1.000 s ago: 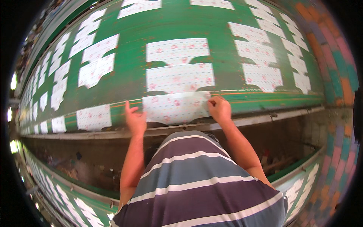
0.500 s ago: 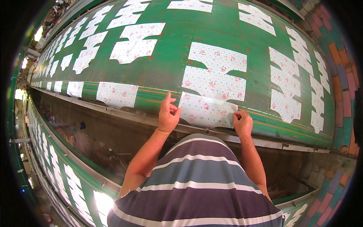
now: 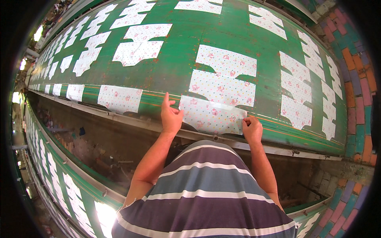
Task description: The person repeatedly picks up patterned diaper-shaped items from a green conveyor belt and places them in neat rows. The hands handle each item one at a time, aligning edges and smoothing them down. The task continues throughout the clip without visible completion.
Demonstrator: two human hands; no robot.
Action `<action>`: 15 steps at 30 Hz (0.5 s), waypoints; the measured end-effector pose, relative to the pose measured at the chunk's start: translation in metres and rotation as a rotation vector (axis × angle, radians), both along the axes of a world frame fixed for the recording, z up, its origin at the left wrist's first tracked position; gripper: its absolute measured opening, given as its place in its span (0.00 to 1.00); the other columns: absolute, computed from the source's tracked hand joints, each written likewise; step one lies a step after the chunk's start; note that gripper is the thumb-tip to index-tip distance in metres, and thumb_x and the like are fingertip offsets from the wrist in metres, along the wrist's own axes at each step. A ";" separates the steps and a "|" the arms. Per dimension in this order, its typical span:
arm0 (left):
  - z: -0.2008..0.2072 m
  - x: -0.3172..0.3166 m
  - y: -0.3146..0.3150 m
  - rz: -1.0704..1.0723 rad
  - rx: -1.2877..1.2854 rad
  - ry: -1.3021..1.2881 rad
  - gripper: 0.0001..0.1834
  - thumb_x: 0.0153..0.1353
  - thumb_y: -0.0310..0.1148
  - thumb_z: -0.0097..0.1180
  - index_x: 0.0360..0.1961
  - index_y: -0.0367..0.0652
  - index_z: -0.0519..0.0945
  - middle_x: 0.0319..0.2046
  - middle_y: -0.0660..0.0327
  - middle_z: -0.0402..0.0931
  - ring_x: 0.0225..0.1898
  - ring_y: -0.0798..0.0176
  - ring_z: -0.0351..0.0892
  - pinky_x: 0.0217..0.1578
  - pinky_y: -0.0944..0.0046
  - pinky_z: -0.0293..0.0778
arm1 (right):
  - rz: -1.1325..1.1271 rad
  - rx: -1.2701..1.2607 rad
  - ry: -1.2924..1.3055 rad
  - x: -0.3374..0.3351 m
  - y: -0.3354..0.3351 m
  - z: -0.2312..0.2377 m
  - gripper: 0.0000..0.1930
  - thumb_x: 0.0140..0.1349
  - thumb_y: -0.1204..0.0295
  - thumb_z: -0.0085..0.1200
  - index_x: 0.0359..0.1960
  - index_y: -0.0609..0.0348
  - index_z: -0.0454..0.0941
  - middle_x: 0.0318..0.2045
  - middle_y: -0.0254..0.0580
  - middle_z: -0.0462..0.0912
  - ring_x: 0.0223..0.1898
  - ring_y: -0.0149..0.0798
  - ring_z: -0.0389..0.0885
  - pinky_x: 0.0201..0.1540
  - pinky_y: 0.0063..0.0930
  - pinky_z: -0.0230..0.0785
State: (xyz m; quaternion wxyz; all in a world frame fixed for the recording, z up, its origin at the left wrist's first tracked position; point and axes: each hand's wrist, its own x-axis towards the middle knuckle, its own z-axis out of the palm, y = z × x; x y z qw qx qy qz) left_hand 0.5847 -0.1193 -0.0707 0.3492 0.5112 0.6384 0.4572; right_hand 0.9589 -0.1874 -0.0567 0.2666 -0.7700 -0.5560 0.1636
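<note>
A white cut fabric piece (image 3: 212,115) with small coloured dots and pink figures lies along the near edge of a long green table (image 3: 186,35). My left hand (image 3: 172,118) is at its left edge, thumb and a finger closed on the edge while the index finger points away from me. At the right edge, my right hand (image 3: 252,127) pinches the fabric between thumb and fingers. The piece's far edge overlaps a matching fabric piece (image 3: 222,88) lying flat just beyond it.
More printed pieces lie in rows, including one at the left (image 3: 119,99) and another at the right (image 3: 295,95). A metal rail (image 3: 274,148) edges the table near me. Behind a dark gap, a second green table (image 3: 79,172) carries similar pieces. Coloured bricks (image 3: 353,87) pave the right side.
My left hand has moved left, and the left edge of the fabric piece has shifted left with it. The right hand stays at the right edge. The whole view has shifted slightly.
</note>
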 end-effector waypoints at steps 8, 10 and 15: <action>0.008 0.002 -0.003 -0.010 -0.001 0.171 0.54 0.56 0.23 0.77 0.83 0.41 0.64 0.60 0.50 0.79 0.45 0.55 0.86 0.52 0.52 0.82 | 0.022 0.056 -0.014 0.001 0.000 -0.003 0.05 0.61 0.71 0.73 0.35 0.56 0.90 0.34 0.45 0.91 0.33 0.50 0.91 0.37 0.44 0.82; 0.018 0.008 -0.011 -0.182 0.315 0.459 0.50 0.59 0.26 0.77 0.82 0.41 0.67 0.61 0.47 0.80 0.54 0.49 0.84 0.60 0.48 0.79 | 0.023 0.074 0.019 0.001 0.000 -0.005 0.05 0.61 0.71 0.73 0.36 0.56 0.91 0.34 0.46 0.91 0.33 0.51 0.91 0.37 0.45 0.82; 0.042 0.032 -0.025 -0.948 0.240 0.349 0.44 0.76 0.62 0.58 0.77 0.36 0.73 0.75 0.40 0.73 0.79 0.32 0.66 0.79 0.39 0.60 | 0.004 0.015 0.005 0.002 0.000 -0.004 0.05 0.61 0.71 0.72 0.36 0.55 0.90 0.35 0.46 0.91 0.35 0.52 0.92 0.39 0.46 0.84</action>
